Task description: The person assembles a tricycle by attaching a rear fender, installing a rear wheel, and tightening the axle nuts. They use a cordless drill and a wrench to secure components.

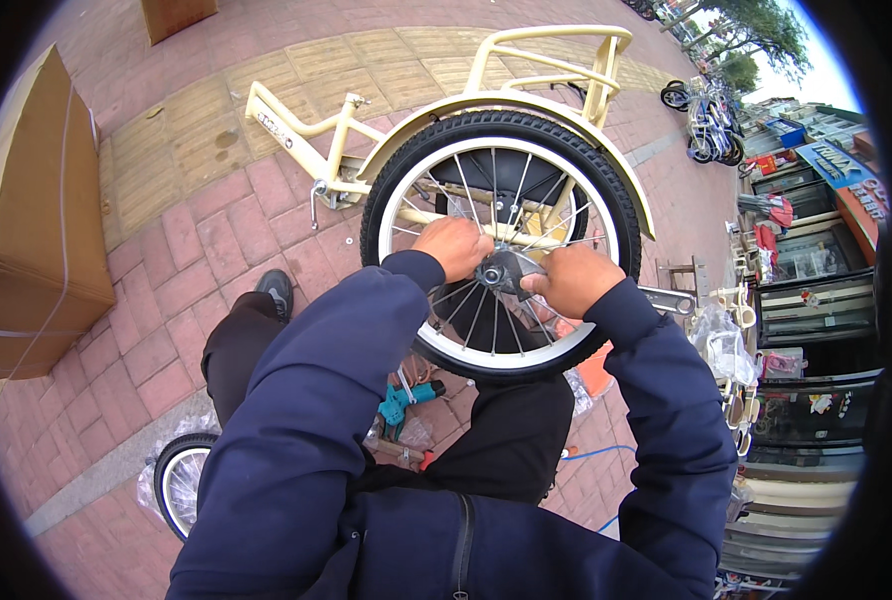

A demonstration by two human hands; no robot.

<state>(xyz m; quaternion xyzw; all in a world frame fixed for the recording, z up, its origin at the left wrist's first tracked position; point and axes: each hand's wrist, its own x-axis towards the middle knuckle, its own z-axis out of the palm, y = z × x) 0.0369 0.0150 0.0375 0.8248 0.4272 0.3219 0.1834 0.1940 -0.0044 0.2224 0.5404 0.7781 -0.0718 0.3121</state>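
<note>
A spoked wheel (621, 190) with a black tyre and white rim stands in front of me on a cream cycle frame (316, 150), under a curved fender (436, 108). My right hand (578, 280) is closed round a metal wrench (671, 300). Its handle sticks out past my hand over the tyre, and its wide head sits at the wheel hub (491, 273). Just left of the hub, my left hand (453, 247) has its fingers curled together among the spokes. What they pinch, if anything, is hidden.
A large cardboard box (41, 220) stands at the left. Below the wheel lies a teal power tool (403, 400), with a smaller wheel (178, 485) in plastic wrap at lower left. Cream parts (741, 360) and clear plastic (718, 342) lie at the right, before shopfronts. Bicycles (711, 120) stand farther off.
</note>
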